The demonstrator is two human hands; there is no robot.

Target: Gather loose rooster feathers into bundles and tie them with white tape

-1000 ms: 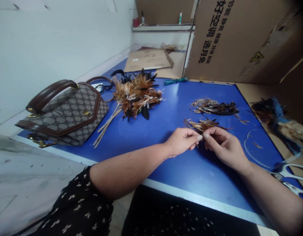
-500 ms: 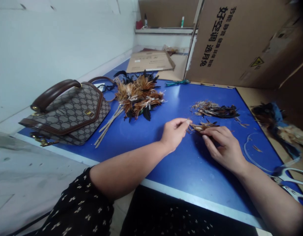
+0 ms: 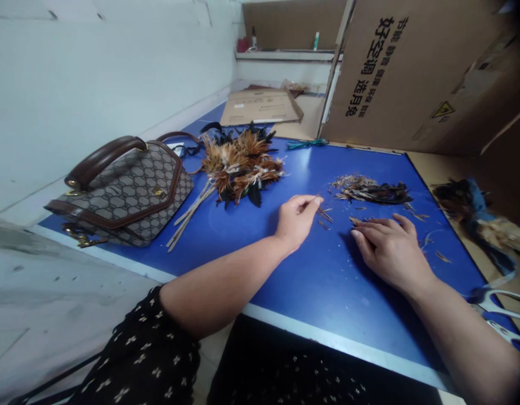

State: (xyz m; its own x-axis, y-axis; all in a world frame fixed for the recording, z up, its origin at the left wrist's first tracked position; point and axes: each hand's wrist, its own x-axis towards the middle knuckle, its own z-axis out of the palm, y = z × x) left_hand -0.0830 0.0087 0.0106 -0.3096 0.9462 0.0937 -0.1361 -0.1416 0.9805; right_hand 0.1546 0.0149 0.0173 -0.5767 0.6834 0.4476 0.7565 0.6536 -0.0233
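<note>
My left hand (image 3: 296, 218) rests on the blue table (image 3: 310, 270) with thumb and forefinger pinched on a thin feather quill. A few loose brown feathers (image 3: 325, 214) lie just past its fingertips. My right hand (image 3: 390, 247) lies palm down with its fingers stretched out, the fingertips pressing on small feather scraps (image 3: 356, 220). Beyond both hands is a flat pile of brown and dark feathers (image 3: 370, 190).
A bundle of brown and black feathers on thin sticks (image 3: 241, 166) lies at the back left, beside a patterned brown handbag (image 3: 125, 191). Scissors (image 3: 496, 315) sit at the right edge. A large cardboard box (image 3: 412, 73) stands behind, with more feathers (image 3: 466, 202) to the right.
My hands, pinched together a second ago, have drawn apart. The small feather bunch that lay just beyond them is gone from that spot. My right hand has flattened onto the table.
</note>
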